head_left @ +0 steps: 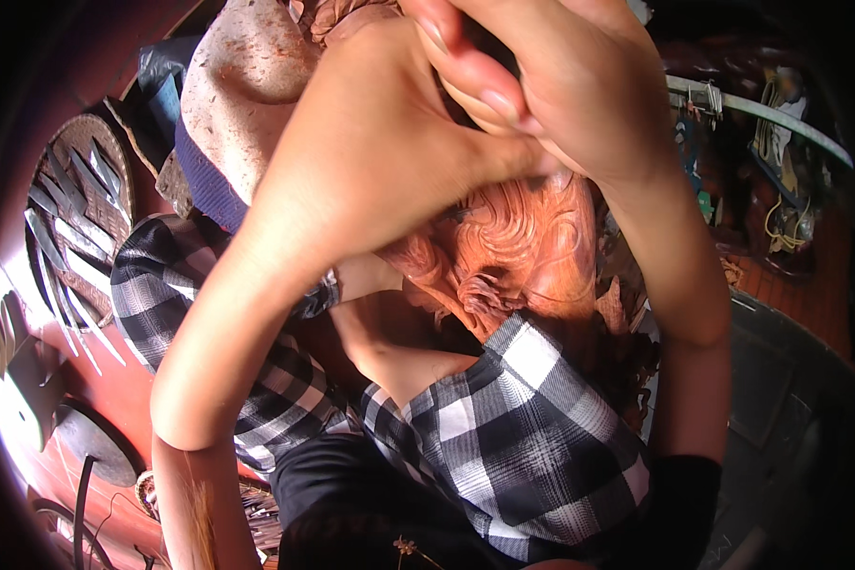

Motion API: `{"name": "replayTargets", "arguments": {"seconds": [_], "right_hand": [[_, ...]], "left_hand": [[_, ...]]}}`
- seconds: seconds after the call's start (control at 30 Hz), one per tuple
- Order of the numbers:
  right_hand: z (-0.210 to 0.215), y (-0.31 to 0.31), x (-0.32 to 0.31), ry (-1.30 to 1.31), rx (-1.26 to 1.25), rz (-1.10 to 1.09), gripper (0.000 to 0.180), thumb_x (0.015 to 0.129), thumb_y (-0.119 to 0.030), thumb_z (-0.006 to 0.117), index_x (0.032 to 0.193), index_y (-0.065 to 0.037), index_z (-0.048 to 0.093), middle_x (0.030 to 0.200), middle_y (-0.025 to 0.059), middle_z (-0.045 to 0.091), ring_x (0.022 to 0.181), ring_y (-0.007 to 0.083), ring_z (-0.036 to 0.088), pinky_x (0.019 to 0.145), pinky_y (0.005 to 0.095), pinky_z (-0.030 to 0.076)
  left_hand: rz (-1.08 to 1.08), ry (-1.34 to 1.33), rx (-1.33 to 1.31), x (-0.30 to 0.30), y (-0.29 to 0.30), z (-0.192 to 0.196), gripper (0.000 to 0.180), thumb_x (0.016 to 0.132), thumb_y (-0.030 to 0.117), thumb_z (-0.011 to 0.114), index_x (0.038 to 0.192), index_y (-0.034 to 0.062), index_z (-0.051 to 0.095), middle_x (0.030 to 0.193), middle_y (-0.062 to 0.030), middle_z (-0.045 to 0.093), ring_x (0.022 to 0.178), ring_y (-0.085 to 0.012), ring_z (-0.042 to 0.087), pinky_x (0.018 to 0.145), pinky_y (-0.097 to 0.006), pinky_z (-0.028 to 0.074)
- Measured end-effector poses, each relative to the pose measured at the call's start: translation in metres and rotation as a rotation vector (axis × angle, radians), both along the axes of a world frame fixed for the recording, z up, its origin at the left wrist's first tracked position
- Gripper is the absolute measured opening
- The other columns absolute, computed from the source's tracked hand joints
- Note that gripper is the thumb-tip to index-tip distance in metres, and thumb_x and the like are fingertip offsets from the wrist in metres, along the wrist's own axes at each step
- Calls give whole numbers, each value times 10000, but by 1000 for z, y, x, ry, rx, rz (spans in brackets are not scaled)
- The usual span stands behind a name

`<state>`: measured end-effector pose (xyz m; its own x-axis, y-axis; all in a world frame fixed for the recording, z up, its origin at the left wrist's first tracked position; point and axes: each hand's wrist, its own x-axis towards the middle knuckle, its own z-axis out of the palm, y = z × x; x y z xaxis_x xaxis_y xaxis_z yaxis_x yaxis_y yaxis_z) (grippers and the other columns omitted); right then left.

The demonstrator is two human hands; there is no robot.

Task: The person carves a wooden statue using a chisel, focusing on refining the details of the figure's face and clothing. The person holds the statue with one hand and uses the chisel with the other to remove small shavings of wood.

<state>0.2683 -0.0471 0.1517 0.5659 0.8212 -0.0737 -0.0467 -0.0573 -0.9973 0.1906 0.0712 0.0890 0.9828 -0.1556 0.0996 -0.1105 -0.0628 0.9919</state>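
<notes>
Hands (503, 104) clasped in tight grip above reddish wood carving (522, 247), red floor (133, 399) strewn with chisels (71, 218).

The left hand (389, 142) and right hand (560, 85) overlap close to the lens and cover most of the upper part of the reddish wood carving (522, 247); whatever the fingers grip between them cannot be made out. The right hand's upper edge is cut off by the top of the picture. The carving's lower part is hidden behind the checked cloth (532, 437). The carving tools (71, 218) on the round woven tray (85, 133) at left are too small and too bent by the lens to identify individually. The items on the bench (779, 218) at right lie in shadow and remain unclear.
</notes>
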Motion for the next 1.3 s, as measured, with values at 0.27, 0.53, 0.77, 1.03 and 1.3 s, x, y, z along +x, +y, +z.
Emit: {"name": "replayTargets", "arguments": {"seconds": [0.27,0.53,0.77,1.03,1.3], "right_hand": [[-9,-10,7,-26,-46,39,341,1110,-220,507,848,-26,607,745,-29,493,630,27,444,543,206,355],[-25,-7,3,-329,-2,-16,294,1094,-198,533,943,26,650,779,-2,559,670,59,490,594,226,406],[-13,-9,15,-245,46,120,292,1090,-177,529,926,39,636,759,12,549,680,88,491,600,246,404],[-12,-9,10,-197,7,66,320,1103,-186,510,880,21,612,738,-22,498,644,40,435,550,230,356],[-28,-15,17,6,86,74,305,1096,-211,540,897,5,622,688,-35,498,603,31,445,522,208,343]], "left_hand": [[38,-126,-24,-2,-4,-5,265,788,120,890,977,-30,781,905,-62,790,867,-105,732,809,-264,584],[38,-54,-23,-2,-7,-7,331,807,60,860,1064,-83,708,971,-102,775,941,-158,741,819,-294,606],[100,-49,-37,-4,-8,-2,335,804,66,866,1056,-84,704,962,-101,768,932,-176,734,830,-300,601],[79,-67,-25,1,-6,-7,331,779,107,895,1017,-56,732,953,-78,770,915,-143,729,808,-287,592],[26,-53,-28,5,-4,-3,368,773,107,897,1048,-54,711,945,-71,765,911,-143,726,807,-282,590]]}}
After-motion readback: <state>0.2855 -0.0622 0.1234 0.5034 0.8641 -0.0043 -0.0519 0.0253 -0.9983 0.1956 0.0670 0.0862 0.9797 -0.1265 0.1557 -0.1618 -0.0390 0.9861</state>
